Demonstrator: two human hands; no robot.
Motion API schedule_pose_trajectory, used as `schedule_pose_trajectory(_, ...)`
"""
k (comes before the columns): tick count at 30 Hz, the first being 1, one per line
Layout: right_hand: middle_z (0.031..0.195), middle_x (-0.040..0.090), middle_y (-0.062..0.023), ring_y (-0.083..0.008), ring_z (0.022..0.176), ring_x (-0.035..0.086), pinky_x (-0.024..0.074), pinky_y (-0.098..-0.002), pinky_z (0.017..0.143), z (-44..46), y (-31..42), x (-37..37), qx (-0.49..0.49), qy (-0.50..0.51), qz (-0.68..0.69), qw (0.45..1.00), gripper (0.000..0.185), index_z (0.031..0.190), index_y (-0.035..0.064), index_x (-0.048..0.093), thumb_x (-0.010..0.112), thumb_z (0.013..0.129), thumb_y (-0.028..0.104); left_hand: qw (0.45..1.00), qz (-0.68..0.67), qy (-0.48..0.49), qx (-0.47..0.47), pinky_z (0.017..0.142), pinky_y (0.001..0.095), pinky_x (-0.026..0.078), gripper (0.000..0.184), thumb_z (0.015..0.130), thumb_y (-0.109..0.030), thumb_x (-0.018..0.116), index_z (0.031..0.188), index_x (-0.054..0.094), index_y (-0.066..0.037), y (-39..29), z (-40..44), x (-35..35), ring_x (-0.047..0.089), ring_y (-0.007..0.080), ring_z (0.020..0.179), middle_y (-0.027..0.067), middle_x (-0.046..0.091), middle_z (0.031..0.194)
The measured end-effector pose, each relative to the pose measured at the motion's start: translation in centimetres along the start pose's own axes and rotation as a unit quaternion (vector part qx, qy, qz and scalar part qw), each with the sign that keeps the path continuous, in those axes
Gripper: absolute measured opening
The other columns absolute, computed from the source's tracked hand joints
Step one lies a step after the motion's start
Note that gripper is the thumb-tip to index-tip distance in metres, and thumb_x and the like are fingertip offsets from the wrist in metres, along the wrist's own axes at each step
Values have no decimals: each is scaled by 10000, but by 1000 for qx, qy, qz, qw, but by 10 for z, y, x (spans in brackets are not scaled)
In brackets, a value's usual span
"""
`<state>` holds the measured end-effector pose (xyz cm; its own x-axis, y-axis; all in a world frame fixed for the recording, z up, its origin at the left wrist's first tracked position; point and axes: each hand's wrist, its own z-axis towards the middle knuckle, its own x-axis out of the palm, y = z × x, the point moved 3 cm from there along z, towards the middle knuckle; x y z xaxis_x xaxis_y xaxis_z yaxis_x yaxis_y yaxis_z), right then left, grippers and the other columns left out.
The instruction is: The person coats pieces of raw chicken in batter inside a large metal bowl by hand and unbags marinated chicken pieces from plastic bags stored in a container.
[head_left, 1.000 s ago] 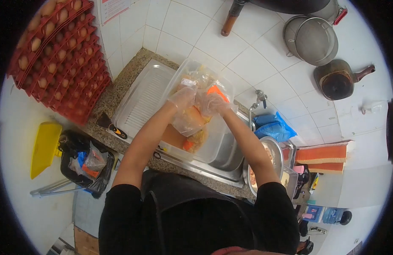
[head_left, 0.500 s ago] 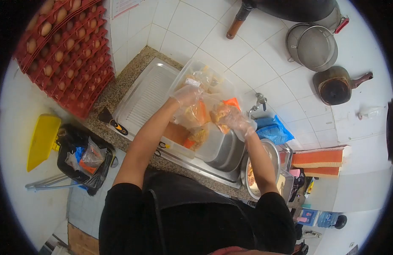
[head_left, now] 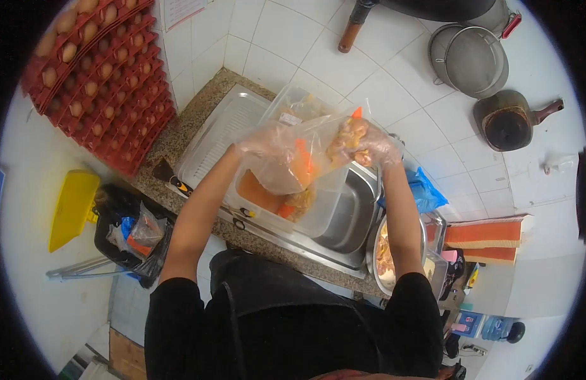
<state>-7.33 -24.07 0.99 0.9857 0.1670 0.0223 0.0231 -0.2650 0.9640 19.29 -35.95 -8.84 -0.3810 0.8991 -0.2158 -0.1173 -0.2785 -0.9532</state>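
Note:
Both my hands wear clear plastic gloves. My left hand [head_left: 267, 140] is closed on one end of a clear plastic bag [head_left: 321, 133] with orange print. My right hand [head_left: 380, 149] grips its other end, where yellowish pieces that look like raw meat [head_left: 349, 138] are gathered. The bag is held up, stretched between my hands, above a clear plastic tub [head_left: 328, 218]. Inside that tub lie another bag of similar pieces [head_left: 299, 204] and something flat and orange-brown [head_left: 260, 192]. Behind it stands a second clear tub [head_left: 313, 95] with a white label inside.
A steel sink [head_left: 353, 212] with a ridged drainboard [head_left: 210, 123] lies under the tubs. At right is a steel bowl [head_left: 387, 285] of food, with a blue bag [head_left: 426, 193] beyond. Red egg trays [head_left: 109, 82] are stacked at left, above a bin [head_left: 138, 237].
My hands have lifted the bag higher and drawn it out between them. The right hand has moved up and right with the meat pieces; the left has shifted slightly left.

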Motion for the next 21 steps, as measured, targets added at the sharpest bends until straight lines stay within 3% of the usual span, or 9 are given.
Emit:
schedule_pose_trajectory(2,1059,697,-111,-239,955,715,622,-373,794,2,1,1,-21,-10,86,996,464,1122,47,630,785,689,-14,985,-171,-14,-30,671,303,533,537,745,-263,890,1150,677,18,-25,-14,-14,652,124,786,42,707,924)
schedule_pose_trajectory(4,1076,685,-114,-253,977,711,623,-377,819,-3,-12,3,-63,-33,138,988,465,1127,41,623,774,691,-21,985,-113,-91,-94,613,261,496,486,772,-263,885,1109,680,20,-35,-26,-27,624,99,712,39,699,885)
schedule_pose_trajectory(7,1092,672,-107,-279,997,704,623,-390,846,-5,-38,18,-69,51,242,967,451,1113,45,618,770,695,-26,975,-90,-143,-142,561,230,465,400,792,-249,882,1027,690,11,-25,-34,-42,599,84,641,23,685,817)
schedule_pose_trajectory(11,1040,687,-96,-263,966,710,623,-370,743,-20,-72,22,-47,-47,178,982,428,1104,58,611,780,718,-15,980,-128,-120,-93,531,231,454,309,816,-260,870,918,700,-24,-12,-31,-48,580,67,601,-6,659,726)
schedule_pose_trajectory(14,980,702,-80,-237,885,720,612,-331,666,-28,-94,27,-44,-146,161,975,376,1067,56,625,782,734,-19,972,13,-172,-157,527,223,449,271,828,-263,860,893,716,-42,-53,-22,-50,568,51,598,-26,644,698)
schedule_pose_trajectory(17,923,708,-69,-189,782,708,593,-299,650,-52,-75,71,-7,-337,47,940,342,1035,41,633,805,743,-6,961,209,-157,-88,651,365,537,256,830,-265,771,838,739,-12,-85,3,-57,674,230,674,136,713,746)
schedule_pose_trajectory(20,897,715,-68,-148,730,686,572,-290,632,-53,-101,76,-5,-376,14,927,380,1035,23,647,857,719,33,882,430,-192,-6,720,433,548,303,858,-321,787,917,740,-27,-111,30,-47,692,310,750,134,722,806)
schedule_pose_trajectory(21,893,716,-75,-159,722,695,569,-296,606,-55,-96,84,-15,-378,-11,926,347,1032,13,644,824,735,11,881,442,-170,-7,763,460,540,312,860,-326,777,930,739,-24,-119,37,-46,685,348,800,162,719,838)
